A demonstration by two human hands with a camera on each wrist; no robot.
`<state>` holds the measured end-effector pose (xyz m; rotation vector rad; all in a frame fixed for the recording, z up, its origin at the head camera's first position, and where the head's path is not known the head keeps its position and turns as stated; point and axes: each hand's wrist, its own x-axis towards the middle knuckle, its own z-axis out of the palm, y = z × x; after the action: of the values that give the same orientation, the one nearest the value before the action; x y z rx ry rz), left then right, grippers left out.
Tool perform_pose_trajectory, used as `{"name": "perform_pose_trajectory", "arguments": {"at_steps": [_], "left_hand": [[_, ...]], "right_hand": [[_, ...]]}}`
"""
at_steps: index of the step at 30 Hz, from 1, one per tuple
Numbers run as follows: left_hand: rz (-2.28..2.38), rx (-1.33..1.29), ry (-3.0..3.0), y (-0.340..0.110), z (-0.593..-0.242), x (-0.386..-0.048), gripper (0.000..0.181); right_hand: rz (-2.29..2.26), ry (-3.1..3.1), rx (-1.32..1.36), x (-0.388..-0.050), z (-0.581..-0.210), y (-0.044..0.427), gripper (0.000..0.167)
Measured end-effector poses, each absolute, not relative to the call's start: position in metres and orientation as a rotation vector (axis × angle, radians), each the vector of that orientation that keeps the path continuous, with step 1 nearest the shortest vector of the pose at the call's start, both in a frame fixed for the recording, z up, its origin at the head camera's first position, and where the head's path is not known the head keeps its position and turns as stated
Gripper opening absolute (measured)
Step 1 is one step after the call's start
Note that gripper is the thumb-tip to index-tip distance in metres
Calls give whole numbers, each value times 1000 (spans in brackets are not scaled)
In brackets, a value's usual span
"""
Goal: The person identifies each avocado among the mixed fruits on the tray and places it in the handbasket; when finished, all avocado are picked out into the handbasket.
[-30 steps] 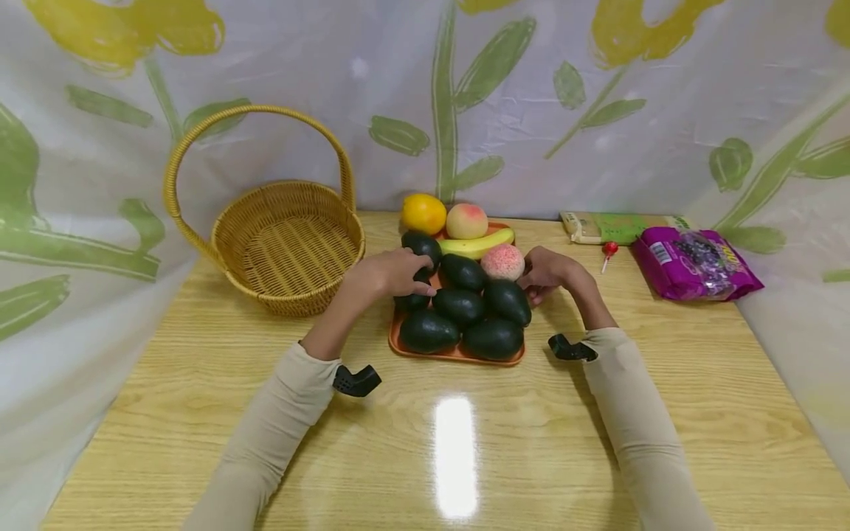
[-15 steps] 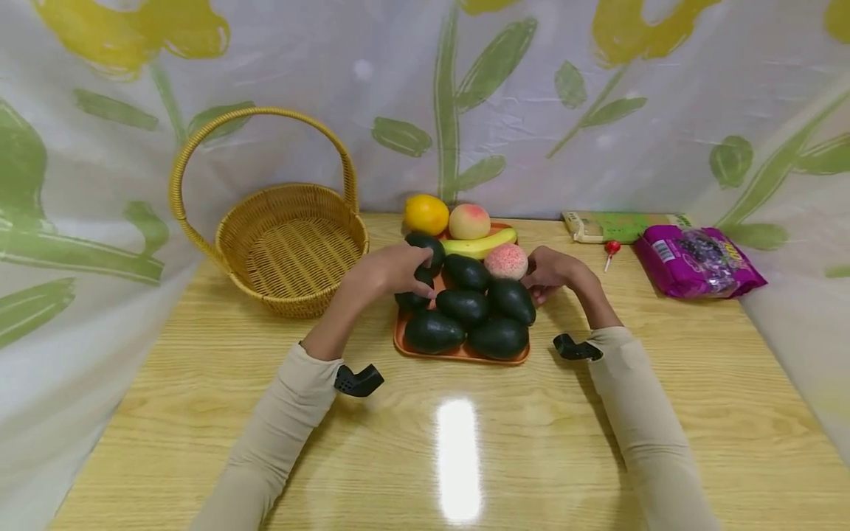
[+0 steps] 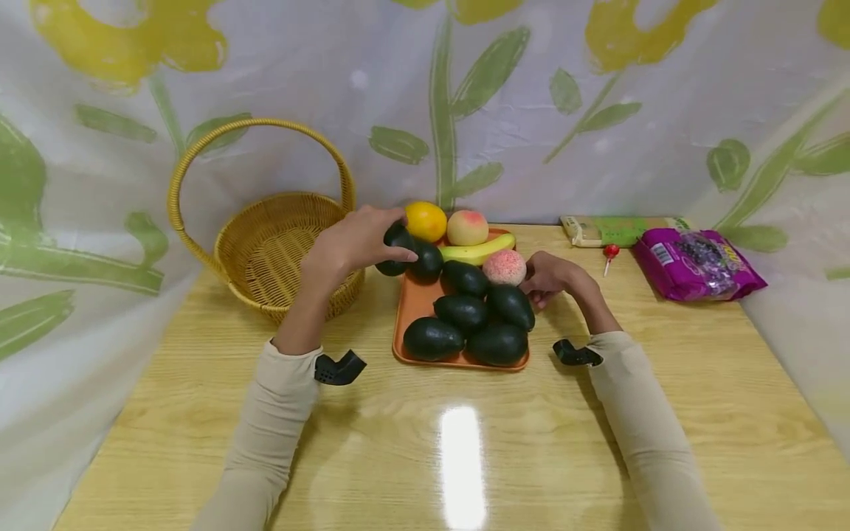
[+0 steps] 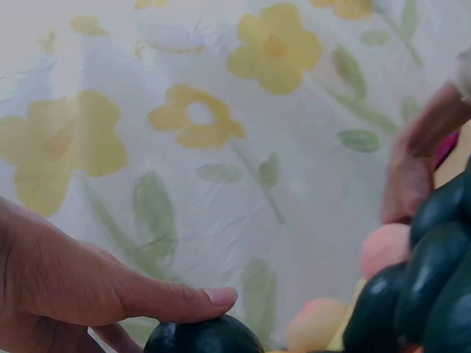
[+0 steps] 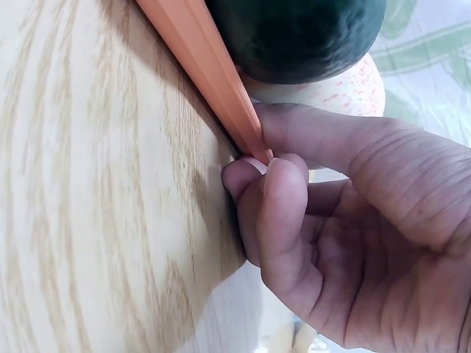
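In the head view my left hand (image 3: pixel 358 240) grips a dark green avocado (image 3: pixel 396 249), raised at the left side of the orange tray (image 3: pixel 413 304). The left wrist view shows the thumb lying along the top of that avocado (image 4: pixel 202 337). On the tray lie several more avocados (image 3: pixel 434 338), a banana (image 3: pixel 477 251), a pink speckled peach (image 3: pixel 505 267) and a smooth peach (image 3: pixel 468 228). My right hand (image 3: pixel 550 274) is at the tray's right side; in the right wrist view its thumb and curled fingers pinch the tray's edge (image 5: pixel 210 66).
A wicker basket (image 3: pixel 282 262) with a tall handle stands at the left. An orange-yellow fruit (image 3: pixel 426 221) is at the tray's back left. Toward the right lie a red lollipop (image 3: pixel 611 251), a purple bag (image 3: pixel 699 264) and a green-beige packet (image 3: pixel 624 230). A flowered curtain hangs behind.
My left hand has lifted an avocado from the tray's left side and moved left toward the basket, baring part of the tray. My right hand has stayed at the tray's edge.
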<state>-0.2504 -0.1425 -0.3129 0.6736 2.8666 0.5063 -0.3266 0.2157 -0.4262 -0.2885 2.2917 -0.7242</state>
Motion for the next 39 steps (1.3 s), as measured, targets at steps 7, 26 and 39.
{"name": "perform_pose_trajectory", "arguments": {"at_steps": [7, 26, 39], "left_hand": [[493, 541, 2938, -175, -304, -255, 61], [542, 315, 3039, -277, -319, -276, 62], [471, 154, 3023, -315, -357, -290, 66]], "right_hand": [[-757, 2265, -266, -322, -426, 212, 23], [-758, 2287, -277, -324, -423, 216, 28], [-780, 2267, -262, -326, -423, 218, 31]]}}
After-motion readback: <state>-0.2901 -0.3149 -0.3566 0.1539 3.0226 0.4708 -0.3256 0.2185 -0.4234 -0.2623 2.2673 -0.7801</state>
